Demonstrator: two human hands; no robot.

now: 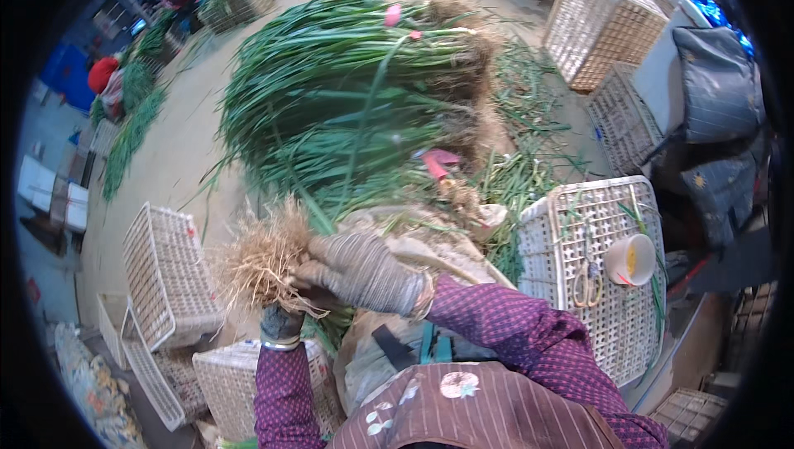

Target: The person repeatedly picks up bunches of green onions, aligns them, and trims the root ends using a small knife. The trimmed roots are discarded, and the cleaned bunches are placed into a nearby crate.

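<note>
My right hand (369, 273), in a striped grey knitted glove, closes on the base of a bunch of long-leaved greens. The bunch's tangled, dry brown roots (267, 257) spread out to the left of my fingers. Below the roots is my left hand (282, 327) in a dark glove, holding the same bunch from underneath; the roots hide most of its fingers. Before me lies a large pile of long-leaved greens (335, 95), leaves to the left and roots to the right. Pink ties (392, 15) band some of it.
An upturned white plastic crate (620, 343) at my right bears scissors (587, 284) and a small tub (629, 260). Another crate (167, 281) stands at left. Leaf trimmings (527, 95) litter the floor right of the pile. People (108, 80) sit among greens at far left.
</note>
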